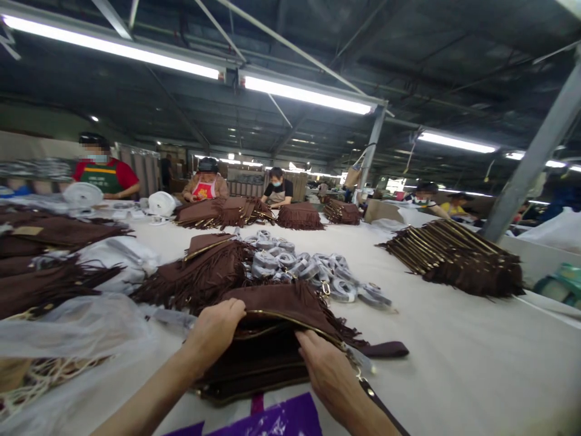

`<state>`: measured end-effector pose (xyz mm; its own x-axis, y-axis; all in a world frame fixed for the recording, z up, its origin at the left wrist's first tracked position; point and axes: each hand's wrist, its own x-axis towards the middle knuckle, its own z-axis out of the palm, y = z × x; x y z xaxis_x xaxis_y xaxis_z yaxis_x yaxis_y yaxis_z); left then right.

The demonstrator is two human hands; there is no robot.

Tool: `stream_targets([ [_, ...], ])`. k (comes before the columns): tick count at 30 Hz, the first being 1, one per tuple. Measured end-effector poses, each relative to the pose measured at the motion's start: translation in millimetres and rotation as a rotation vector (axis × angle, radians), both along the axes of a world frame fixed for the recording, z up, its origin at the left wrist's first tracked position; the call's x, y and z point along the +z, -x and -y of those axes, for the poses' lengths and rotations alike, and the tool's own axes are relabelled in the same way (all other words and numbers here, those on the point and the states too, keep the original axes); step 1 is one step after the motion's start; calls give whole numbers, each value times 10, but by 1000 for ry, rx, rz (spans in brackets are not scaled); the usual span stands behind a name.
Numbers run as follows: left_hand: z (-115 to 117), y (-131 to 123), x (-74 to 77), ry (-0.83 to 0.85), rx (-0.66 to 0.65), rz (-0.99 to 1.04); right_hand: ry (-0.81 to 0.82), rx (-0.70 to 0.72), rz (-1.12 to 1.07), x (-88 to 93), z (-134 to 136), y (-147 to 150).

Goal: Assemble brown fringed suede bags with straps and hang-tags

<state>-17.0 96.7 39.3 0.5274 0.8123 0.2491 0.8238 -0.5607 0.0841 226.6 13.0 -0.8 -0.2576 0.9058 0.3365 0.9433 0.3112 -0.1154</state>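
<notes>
A brown suede bag (272, 339) with fringe and a gold zip lies on the white table (454, 363) just in front of me. My left hand (215, 330) is closed on the bag's upper left edge by the zip, fingers curled over the opening. On the bag's right side my right hand (329, 366) presses down with fingers bent beside the zip end and the strap clasp. A dark strap (385, 349) trails off to the right.
More fringed brown bags are piled behind (200, 272), at left (49, 272) and at right (458, 257). Wrapped silver-white rolls (313, 269) lie mid-table. Clear plastic sheets (77, 327) sit at left, a purple bag (272, 421) near me. Several masked workers stand along the far edge.
</notes>
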Motion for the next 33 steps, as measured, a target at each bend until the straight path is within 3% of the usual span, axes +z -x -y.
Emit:
stream_targets([
  [4, -42, 50, 2, 42, 23, 68, -117, 127, -65, 126, 18, 49],
  [8, -44, 51, -140, 95, 11, 125, -119, 297, -88, 46, -30, 274],
  [12, -97, 84, -232, 149, 57, 276, 72, 235, -23, -70, -154, 441],
  [17, -225, 119, -361, 224, 72, 525, 157, 166, -134, -26, -233, 455],
  [23, -365, 132, -554, 313, 87, 751, 122, 135, -361, -38, -323, 580],
  [28, -392, 135, -570, 361, 80, 827, 121, 55, -510, -52, -438, 856],
  [33, -377, 136, -568, 365, 100, 851, 79, -96, -479, -127, -473, 1019],
])
